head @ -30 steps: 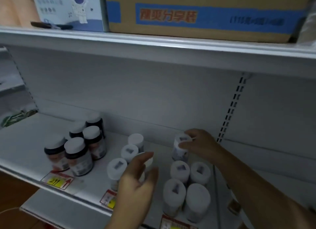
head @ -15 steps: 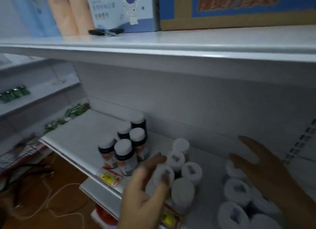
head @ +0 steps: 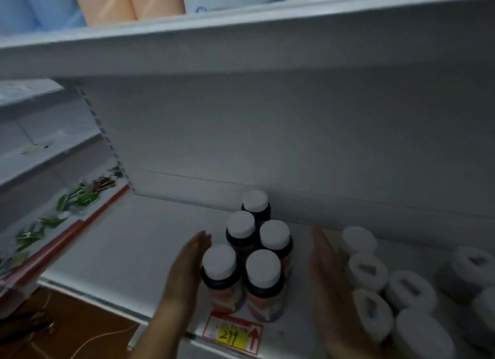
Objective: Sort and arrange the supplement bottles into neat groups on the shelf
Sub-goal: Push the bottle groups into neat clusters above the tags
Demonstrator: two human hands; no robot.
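left hand (head: 184, 275) flat, against dark bottles (head: 257, 254) | right hand (head: 325, 275) flat (fingers straight), beside them, apart

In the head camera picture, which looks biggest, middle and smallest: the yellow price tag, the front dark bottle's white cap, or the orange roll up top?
Largest to smallest, as they look:
1. orange roll, though partly cut off
2. yellow price tag
3. front dark bottle's white cap

Tag and cap look close in size, so that order is unsure.
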